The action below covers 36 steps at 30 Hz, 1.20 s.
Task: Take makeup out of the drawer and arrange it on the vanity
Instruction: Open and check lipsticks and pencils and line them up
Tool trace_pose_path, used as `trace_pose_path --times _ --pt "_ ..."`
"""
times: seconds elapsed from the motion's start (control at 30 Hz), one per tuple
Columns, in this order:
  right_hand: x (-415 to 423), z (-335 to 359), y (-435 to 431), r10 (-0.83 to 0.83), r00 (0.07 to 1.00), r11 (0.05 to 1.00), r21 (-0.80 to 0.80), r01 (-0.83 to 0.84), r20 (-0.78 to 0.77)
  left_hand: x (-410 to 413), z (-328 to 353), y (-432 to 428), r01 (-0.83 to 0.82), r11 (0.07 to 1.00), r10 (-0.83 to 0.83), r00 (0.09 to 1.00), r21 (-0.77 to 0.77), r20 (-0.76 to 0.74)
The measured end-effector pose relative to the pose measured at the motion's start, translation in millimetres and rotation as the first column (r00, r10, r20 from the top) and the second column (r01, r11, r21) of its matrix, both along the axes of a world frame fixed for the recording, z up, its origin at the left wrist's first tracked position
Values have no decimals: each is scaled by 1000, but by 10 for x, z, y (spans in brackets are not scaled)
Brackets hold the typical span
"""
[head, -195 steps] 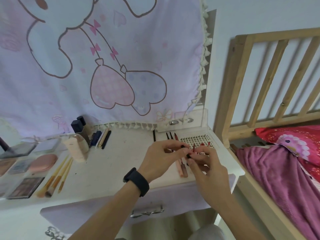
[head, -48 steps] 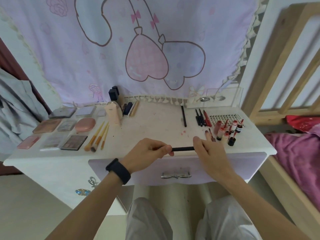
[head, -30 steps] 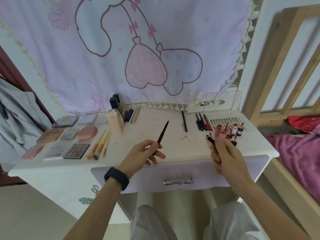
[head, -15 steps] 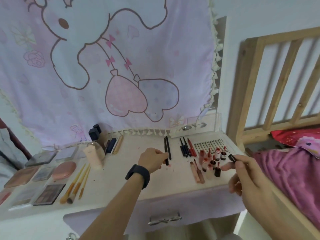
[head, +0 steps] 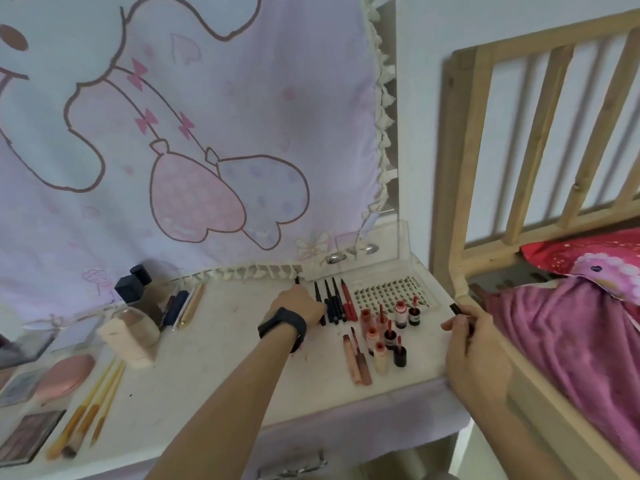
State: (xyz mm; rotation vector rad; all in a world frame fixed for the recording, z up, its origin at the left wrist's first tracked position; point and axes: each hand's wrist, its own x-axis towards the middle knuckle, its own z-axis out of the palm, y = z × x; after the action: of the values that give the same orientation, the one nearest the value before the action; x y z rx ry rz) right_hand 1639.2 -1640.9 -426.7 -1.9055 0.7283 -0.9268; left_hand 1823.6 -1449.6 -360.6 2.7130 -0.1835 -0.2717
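My left hand point(head: 298, 304), a black band on its wrist, lies at the back of the white vanity top point(head: 214, 368). Its curled fingers hold a thin black pencil point(head: 296, 279); only the tip shows beyond the knuckles. Just right of it lies a row of dark and red pencils point(head: 334, 303). My right hand point(head: 474, 348) hovers at the vanity's right edge and pinches a small black cap point(head: 455, 309). Several lip gloss tubes point(head: 384, 337) stand between my hands. The lilac drawer front point(head: 346, 441) sits below, its inside hidden.
Brushes point(head: 93, 410), palettes point(head: 27, 438), a pink compact point(head: 65, 374) and a foundation bottle point(head: 128, 334) fill the left side. A lash tray point(head: 388, 292) and a clear box point(head: 374, 247) sit at the back right. A wooden bed rail point(head: 453, 202) and pink blanket point(head: 571, 341) border the right.
My left hand has carried the black pencil further back, up against the pencil row. My right hand, still pinching the cap, has stayed near the right edge.
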Motion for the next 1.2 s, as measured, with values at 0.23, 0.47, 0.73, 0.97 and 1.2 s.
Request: trace_pose_path --times 0.23,0.47,0.73,0.97,1.2 --pt "15 -152 -30 -35 998 998 -47 38 61 48 -44 -109 -1 999 -1 1000 46 27" --pt "-6 -200 -45 -22 998 997 -71 26 58 33 -87 -93 -9 999 8 1000 35 25" --pt "-29 -98 -3 -7 998 999 32 5 59 -56 -1 17 24 997 -25 1000 -78 -14" --pt "-316 224 129 116 972 982 125 -144 204 -586 345 336 137 901 -110 990 -411 89" --pt "-467 510 764 252 910 875 324 -360 331 -1348 558 493 271 682 -334 942 -679 40"
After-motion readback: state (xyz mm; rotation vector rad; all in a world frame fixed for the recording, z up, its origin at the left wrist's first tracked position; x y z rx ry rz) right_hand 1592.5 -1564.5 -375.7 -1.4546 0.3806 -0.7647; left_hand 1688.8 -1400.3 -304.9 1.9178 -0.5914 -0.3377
